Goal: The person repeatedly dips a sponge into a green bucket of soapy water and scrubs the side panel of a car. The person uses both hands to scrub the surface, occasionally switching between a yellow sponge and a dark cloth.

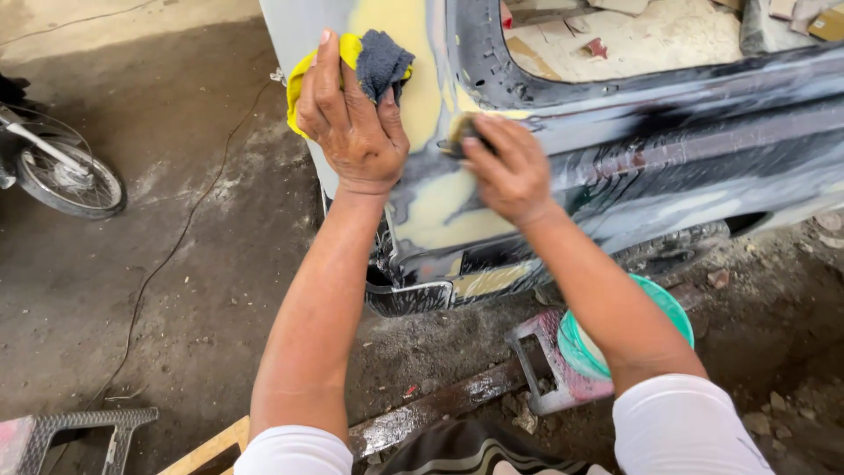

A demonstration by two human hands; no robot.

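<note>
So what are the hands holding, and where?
Left hand presses a bunched yellow and grey cloth against the car panel; right hand covers a small sanding pad.

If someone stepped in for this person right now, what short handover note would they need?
Left hand: presses a yellow cloth with a dark grey cloth against the car body panel.
Right hand: rubs a small sanding pad on the panel, mostly hidden by the fingers.
Green basin sits on the ground below the right arm.
Done: yellowish filler patches look partly smoothed and wet.
Left: filler edges still show uneven.
</note>
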